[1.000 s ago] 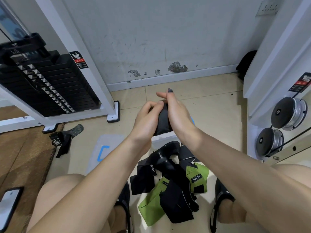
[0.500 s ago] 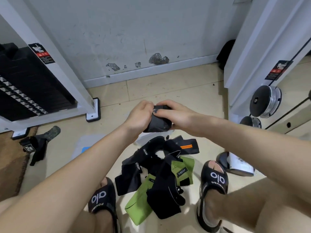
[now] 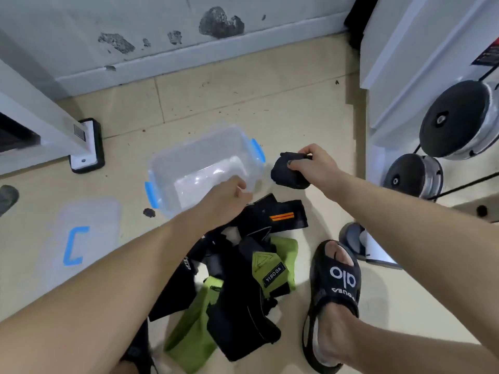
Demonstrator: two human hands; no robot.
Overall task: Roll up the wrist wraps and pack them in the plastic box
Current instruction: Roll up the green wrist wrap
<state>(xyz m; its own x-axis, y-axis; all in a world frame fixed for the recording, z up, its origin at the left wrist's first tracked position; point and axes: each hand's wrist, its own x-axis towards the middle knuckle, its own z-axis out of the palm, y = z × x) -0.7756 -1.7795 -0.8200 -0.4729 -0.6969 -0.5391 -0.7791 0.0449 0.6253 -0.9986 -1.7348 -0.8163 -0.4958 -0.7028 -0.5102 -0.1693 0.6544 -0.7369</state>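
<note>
Head view, looking down at floor tiles. Right hand at about two o'clock from the middle, fingers and thumb curled tight round a rolled black wrist wrap, held in the air just beside the right rim of the plastic box, not yet over its opening. Box clear, blue latches at both ends, standing at about eleven o'clock from the middle; nothing visible inside, judging by the bare bottom showing through. Lid flat on the floor at nine o'clock, well apart from the box.

Left hand at the near rim of the box, knuckles up, fingers loosely curled; cannot tell whether holding the rim or merely resting there, fingertips hidden.

Pile of unrolled wraps at six o'clock, between the feet: black ones tangled with green ones, one black strip bearing an orange stripe lying nearest the box. Sandalled foot at four o'clock, just beside the pile. Another dark strap at the far left edge, only partly in frame.

Judged progress: early. One wrap rolled and ready to drop in, none packed as far as visible. Left to do: set this roll in the box, then roll and pack everything in the pile, plus likely the stray at the left edge.
</note>
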